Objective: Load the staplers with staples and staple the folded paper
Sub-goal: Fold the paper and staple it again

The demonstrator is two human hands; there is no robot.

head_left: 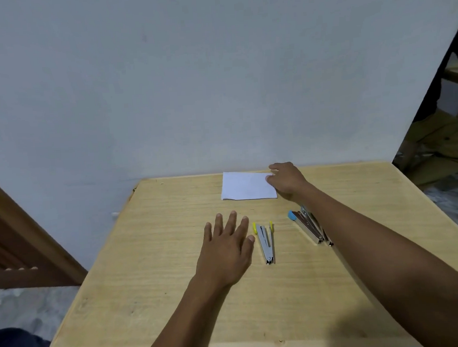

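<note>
On the table [150,300], right hand [288,181] fingertips touch folded paper [246,185]; left hand [226,250] splayed, empty.

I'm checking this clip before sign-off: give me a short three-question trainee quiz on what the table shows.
1. True or false: the right hand is at the folded paper's right edge.
2. Which stapler lies nearer the left hand? A. yellow-tipped stapler B. blue-tipped stapler
3. Fill in: the paper lies at the table's ___ edge, by the wall.

Key: 1 true; 2 A; 3 far.
</note>
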